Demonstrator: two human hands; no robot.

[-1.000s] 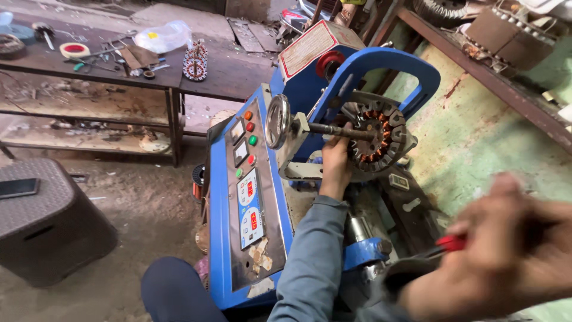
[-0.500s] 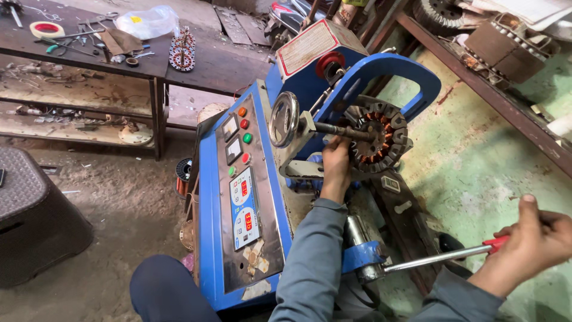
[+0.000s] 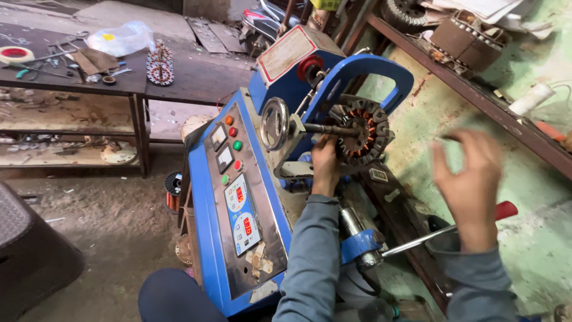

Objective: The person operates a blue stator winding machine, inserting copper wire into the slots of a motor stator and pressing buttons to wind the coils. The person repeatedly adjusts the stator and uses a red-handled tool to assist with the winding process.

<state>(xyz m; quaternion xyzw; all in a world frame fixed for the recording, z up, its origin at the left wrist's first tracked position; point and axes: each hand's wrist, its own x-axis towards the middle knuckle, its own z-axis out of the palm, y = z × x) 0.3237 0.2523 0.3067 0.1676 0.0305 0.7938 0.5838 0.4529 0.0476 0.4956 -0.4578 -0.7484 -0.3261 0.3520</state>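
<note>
A dusty earth floor (image 3: 101, 232) lay under daylight. A dark bench (image 3: 196, 74) with a lower shelf (image 3: 65, 156) stood at left. A green wall (image 3: 536, 238) carried a rusty shelf (image 3: 476, 98).

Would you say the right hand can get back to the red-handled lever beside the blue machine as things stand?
Probably yes: the right hand hangs open just above the red-handled lever, with nothing between them.

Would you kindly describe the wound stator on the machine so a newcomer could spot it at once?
Start at the big blue winding machine and follow its steel shaft right from the round handwheel. The stator sits under the blue arch, just above the left hand. It alone is a dark toothed ring with copper-orange coils.
</note>
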